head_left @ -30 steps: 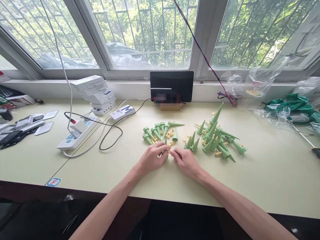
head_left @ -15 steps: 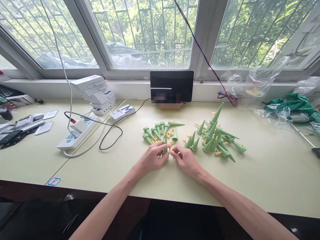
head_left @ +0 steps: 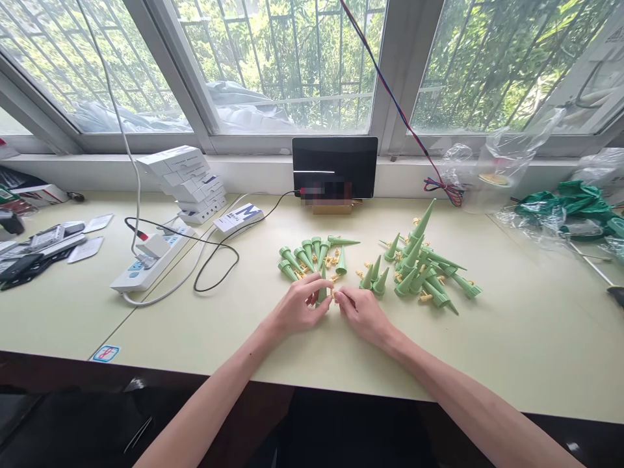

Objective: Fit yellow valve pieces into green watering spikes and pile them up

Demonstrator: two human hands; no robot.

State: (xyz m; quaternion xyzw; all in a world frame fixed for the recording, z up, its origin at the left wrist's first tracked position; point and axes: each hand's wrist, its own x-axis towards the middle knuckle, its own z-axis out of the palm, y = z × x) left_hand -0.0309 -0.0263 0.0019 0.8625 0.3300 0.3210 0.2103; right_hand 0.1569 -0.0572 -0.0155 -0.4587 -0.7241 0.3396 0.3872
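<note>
As the right hand (head_left: 364, 312) pinches a tiny yellow fitting (head_left: 333, 294) over the near middle of the table (head_left: 487, 354), it looks a fiddly hold, with so little of the piece showing. One slip of those fingertips and it could skitter off among the loose yellow parts (head_left: 328, 262) just beyond. And the left hand (head_left: 298, 305), fingers curved narrowly about an upright green spike (head_left: 322, 292); whether they press on it, I cannot tell, with knuckles in the way. A careless nudge rightward could topple the three standing spikes (head_left: 379, 285) nearby, balanced on their round bases. Lovely shapes, though: slender tapering cones, plastic by the look, ribbed collars showing on the fan of spikes (head_left: 305, 260) at left, then a jumbled heap (head_left: 414, 257) farther right, all on that smooth, pale surface.
</note>
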